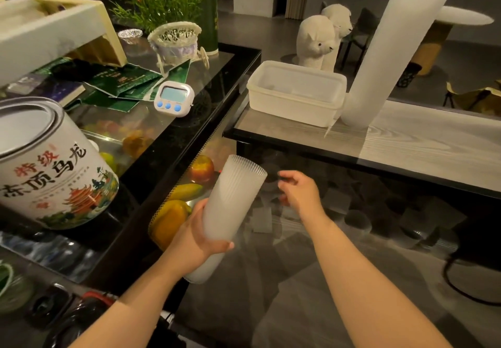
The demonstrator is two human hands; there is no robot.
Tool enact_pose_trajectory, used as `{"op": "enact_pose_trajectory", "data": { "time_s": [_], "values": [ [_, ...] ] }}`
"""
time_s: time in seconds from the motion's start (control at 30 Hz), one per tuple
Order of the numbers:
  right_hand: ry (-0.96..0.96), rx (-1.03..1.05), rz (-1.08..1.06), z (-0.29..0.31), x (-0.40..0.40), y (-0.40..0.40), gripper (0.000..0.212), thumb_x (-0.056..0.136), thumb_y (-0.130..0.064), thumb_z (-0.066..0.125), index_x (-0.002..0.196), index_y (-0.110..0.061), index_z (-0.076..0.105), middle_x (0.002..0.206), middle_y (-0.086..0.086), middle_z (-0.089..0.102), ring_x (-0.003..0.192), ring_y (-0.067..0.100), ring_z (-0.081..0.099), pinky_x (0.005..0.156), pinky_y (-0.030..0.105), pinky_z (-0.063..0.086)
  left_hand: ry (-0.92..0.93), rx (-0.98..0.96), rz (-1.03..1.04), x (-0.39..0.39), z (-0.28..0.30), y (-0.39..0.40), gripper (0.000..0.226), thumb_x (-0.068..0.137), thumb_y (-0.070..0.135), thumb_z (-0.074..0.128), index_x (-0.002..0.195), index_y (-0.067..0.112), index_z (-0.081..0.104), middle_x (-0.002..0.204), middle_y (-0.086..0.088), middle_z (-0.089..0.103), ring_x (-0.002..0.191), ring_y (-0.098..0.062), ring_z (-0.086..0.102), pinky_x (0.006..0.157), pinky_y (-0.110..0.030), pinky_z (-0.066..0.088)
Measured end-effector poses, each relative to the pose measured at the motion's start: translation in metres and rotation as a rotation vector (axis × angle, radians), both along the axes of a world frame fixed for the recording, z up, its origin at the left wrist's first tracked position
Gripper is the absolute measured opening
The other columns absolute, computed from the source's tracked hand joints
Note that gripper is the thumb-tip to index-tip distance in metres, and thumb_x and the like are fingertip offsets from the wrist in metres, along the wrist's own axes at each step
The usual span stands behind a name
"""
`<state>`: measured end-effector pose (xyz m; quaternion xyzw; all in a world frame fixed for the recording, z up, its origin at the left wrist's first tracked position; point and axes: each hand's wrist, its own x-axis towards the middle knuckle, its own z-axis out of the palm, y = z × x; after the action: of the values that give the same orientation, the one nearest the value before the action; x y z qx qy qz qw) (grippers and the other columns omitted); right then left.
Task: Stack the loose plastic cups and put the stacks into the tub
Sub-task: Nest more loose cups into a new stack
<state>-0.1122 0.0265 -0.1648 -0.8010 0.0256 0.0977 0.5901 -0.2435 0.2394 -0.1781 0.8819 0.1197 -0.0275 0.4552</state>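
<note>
Left hand (195,235) is wrapped around the lower part of a cup stack (230,212), tilted, rims up and away. Right hand (299,189) is held just beside the rims, fingers loosely curled; whether anything is pinched cannot be told. Tub (295,94) is seen on the grey worktop (420,144), a tall stack (393,49) leaning beside it. Dim room.

frosted ribbed plastic cup stack (233,201), milky plastic tub (295,95), wood-grain table (423,144)
</note>
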Motion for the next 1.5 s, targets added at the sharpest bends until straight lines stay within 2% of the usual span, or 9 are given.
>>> {"op": "enact_pose_trajectory", "data": {
  "time_s": [0.13,0.3,0.4,0.47,0.53,0.67,0.83,1.13,1.5],
  "values": [
    [0.498,0.178,-0.046,-0.062,0.002,0.013,0.014,0.076,-0.022,0.056,0.09,-0.024,0.056,0.094,0.01,0.06,0.063,0.026,0.055,0.054,0.026,0.043,-0.002,0.008,0.011,-0.004,0.001,-0.002,0.107,0.062,0.036,0.092,0.144,0.034,0.022,0.124,0.014,0.039,0.113,-0.008,0.044,0.072,-0.018,0.042],
    [0.648,0.247,-0.09,-0.09,0.002,0.019,0.03,0.104,-0.015,0.038,0.131,-0.028,0.042,0.086,0.006,0.056,0.041,0.022,0.057,0.035,0.021,0.046,0.045,-0.001,0.03,-0.014,-0.002,-0.003,0.106,0.063,0.034,0.092,0.145,0.036,0.024,0.121,0.014,0.042,0.111,-0.01,0.046,0.079,-0.026,0.044],
    [0.657,0.382,-0.136,-0.101,0.001,0.021,0.04,0.105,-0.011,0.028,0.145,-0.009,0.032,0.069,0.013,0.048,0.028,0.017,0.044,0.03,0.022,0.038,0.048,-0.008,0.036,-0.016,-0.006,-0.001,0.105,0.06,0.035,0.093,0.141,0.039,0.027,0.114,0.024,0.043,0.109,-0.009,0.049,0.077,-0.025,0.047],
    [0.643,0.428,-0.144,-0.106,0.0,0.02,0.036,0.103,-0.007,0.028,0.135,-0.004,0.044,0.058,0.012,0.051,0.028,0.016,0.041,0.031,0.02,0.035,0.044,-0.004,0.026,-0.018,-0.007,-0.001,0.101,0.061,0.035,0.093,0.136,0.044,0.025,0.112,0.028,0.041,0.108,-0.007,0.048,0.071,-0.018,0.044],
    [0.622,0.403,-0.152,-0.1,-0.004,0.016,0.025,0.1,-0.006,0.031,0.097,-0.01,0.056,0.064,0.01,0.054,0.034,0.016,0.046,0.036,0.019,0.038,0.052,-0.004,0.016,-0.02,-0.008,-0.001,0.103,0.062,0.035,0.093,0.138,0.043,0.025,0.117,0.023,0.043,0.111,-0.007,0.048,0.073,-0.018,0.044],
    [0.41,0.274,-0.137,-0.076,-0.01,-0.003,0.004,0.096,-0.013,0.054,0.095,-0.011,0.058,0.075,0.008,0.058,0.054,0.016,0.054,0.046,0.02,0.044,0.077,-0.023,0.022,-0.02,-0.012,0.001,0.108,0.059,0.036,0.094,0.143,0.038,0.027,0.127,0.012,0.046,0.115,-0.013,0.05,0.085,-0.03,0.048],
    [0.131,0.075,-0.087,-0.012,-0.018,-0.031,0.02,0.097,-0.031,0.058,0.093,-0.014,0.068,0.074,0.004,0.063,0.06,0.013,0.056,0.055,0.025,0.049,0.083,-0.042,0.028,-0.019,-0.018,-0.002,0.109,0.056,0.034,0.095,0.143,0.037,0.03,0.127,0.009,0.049,0.114,-0.014,0.051,0.087,-0.035,0.049],
    [-0.304,0.279,0.065,0.076,-0.044,-0.033,0.02,0.098,-0.015,0.056,0.108,-0.027,0.068,0.079,0.005,0.066,0.065,0.009,0.057,0.059,0.021,0.052,0.1,0.055,-0.056,-0.02,-0.011,-0.014,0.112,0.059,0.041,0.091,0.146,0.039,0.022,0.127,0.011,0.045,0.112,-0.012,0.049,0.086,-0.033,0.049],
    [-0.562,-0.208,0.447,0.077,-0.048,-0.01,0.051,0.096,0.003,0.041,0.13,-0.031,0.06,0.101,-0.007,0.062,0.084,0.006,0.058,0.081,0.024,0.053,-0.001,0.069,0.041,-0.013,0.011,-0.016,0.108,0.061,0.028,0.092,0.148,0.025,0.028,0.12,0.009,0.043,0.109,-0.014,0.045,0.083,-0.034,0.044]
  ]
}}
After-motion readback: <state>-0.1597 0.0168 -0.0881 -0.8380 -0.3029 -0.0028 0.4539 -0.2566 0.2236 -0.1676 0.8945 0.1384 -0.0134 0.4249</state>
